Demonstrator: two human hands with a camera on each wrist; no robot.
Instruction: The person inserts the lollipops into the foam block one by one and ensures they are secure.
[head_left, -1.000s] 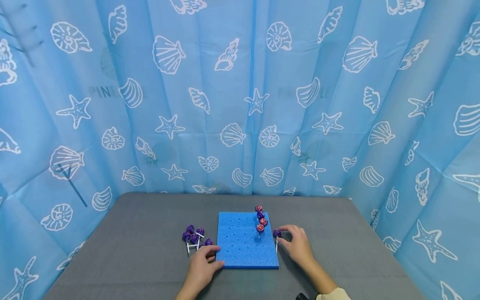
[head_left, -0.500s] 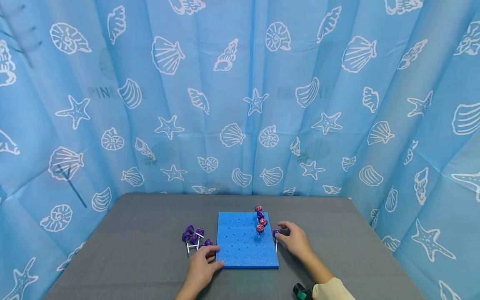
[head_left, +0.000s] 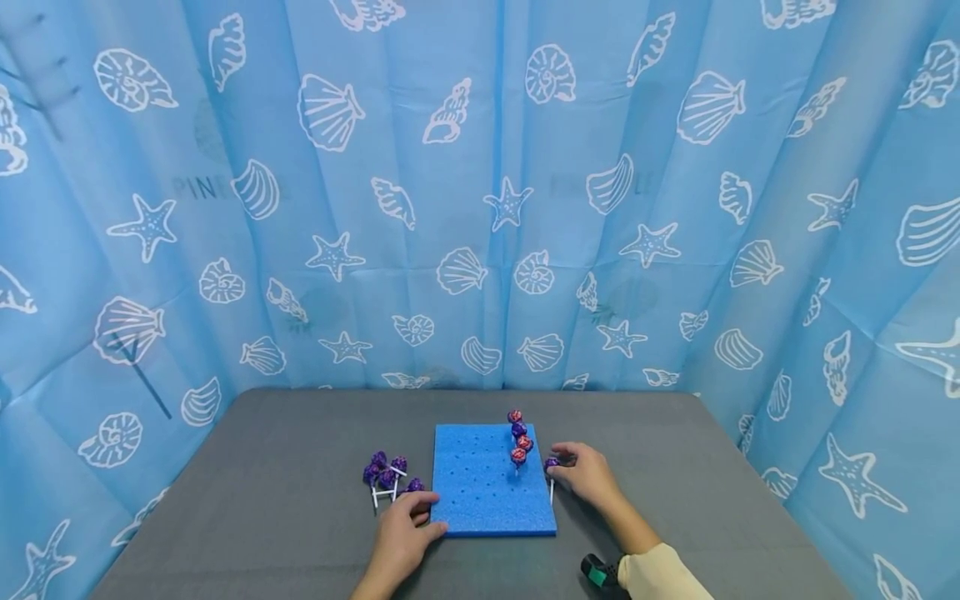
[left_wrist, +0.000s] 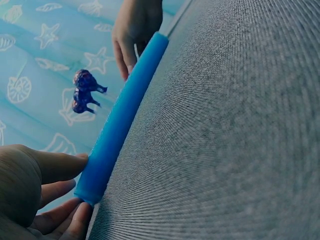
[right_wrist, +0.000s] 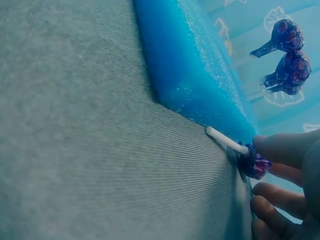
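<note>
I note left hand [head_left: 401, 531], digits apart, touching left edge of blue foam board [head_left: 491, 517]. Right hand [head_left: 595, 479] at purple lollipop [right_wrist: 256, 165]; cannot tell if clamped.

Faint dark capitals [head_left: 195, 187] stand on the blue curtain [head_left: 465, 200], behind the blue foam board [head_left: 487, 496], high above it and well to its left. They read "PIN"; a printed shell [head_left: 257, 189] covers what follows, so the rest of the word cannot be read. A second row of pale capitals [head_left: 642, 183] stands on the same curtain, high above the board and to its right. Its end looks like "LE", while its beginning is too faint to make out. Any lettering on the wrappers [head_left: 518, 456] above the board is too small to read.
</note>
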